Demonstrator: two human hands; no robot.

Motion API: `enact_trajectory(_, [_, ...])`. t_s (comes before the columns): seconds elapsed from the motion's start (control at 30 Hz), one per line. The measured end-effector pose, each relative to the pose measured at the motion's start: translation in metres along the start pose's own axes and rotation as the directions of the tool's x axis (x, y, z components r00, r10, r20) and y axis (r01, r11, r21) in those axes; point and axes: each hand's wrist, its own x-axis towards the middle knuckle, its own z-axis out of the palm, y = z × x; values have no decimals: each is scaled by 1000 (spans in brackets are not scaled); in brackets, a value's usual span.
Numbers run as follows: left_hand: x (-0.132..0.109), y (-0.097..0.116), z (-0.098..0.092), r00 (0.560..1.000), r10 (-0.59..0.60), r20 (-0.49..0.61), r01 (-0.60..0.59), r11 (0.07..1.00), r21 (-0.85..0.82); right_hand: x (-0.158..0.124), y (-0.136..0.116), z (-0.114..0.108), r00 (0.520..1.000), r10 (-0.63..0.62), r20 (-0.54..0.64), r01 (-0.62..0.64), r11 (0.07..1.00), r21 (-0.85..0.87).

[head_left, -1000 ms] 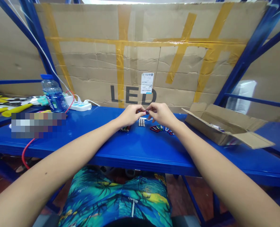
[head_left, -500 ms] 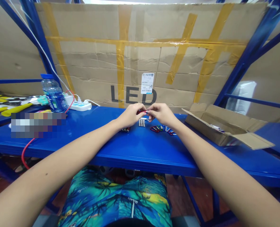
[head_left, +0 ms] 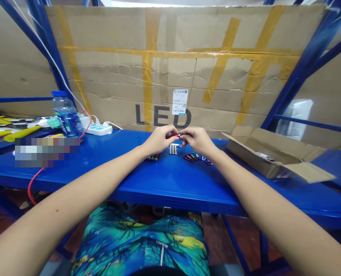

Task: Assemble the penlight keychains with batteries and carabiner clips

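Above the back of the blue table, my left hand is closed around a slim red tube with a silvery end. Fingertips of my right hand pinch the tube's silvery end. The fingers partly hide the tube, so its exact kind is unclear. Just below lie small silver button-like pieces in neat rows. A row of coloured carabiners curves beneath my right wrist, which covers some of it. Several short dark and red cylinders rest by my left wrist.
An open cardboard box with shiny items inside stands at the right. At the left are a blue-capped bottle, a white power strip, a red cable and yellow-handled tools. Large cardboard backs the table.
The hands stay nearly in place on the red tube, with only slight finger movement. The whole view has shifted a little.
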Motion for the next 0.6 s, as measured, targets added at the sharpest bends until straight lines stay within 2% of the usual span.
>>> enact_trajectory(0.13, [0, 1, -1, 998, 58, 6, -58, 998, 40, -2, -4, -2, 999, -38, 28, 40, 998, -51])
enact_trajectory(0.37, [0, 4, 0, 981, 193, 30, -195, 974, 115, -2, -6, -5, 990, 77, 118, -88, 991, 96])
enact_trajectory(0.5, [-1, 6, 0, 981, 192, 22, -194, 976, 102, -1, -8, -7, 989, 48, 137, -63, 991, 114])
enact_trajectory(0.6, [0, 6, 0, 984, 175, 20, -176, 981, 82, -1, -10, -8, 991, 27, 130, -31, 999, 30])
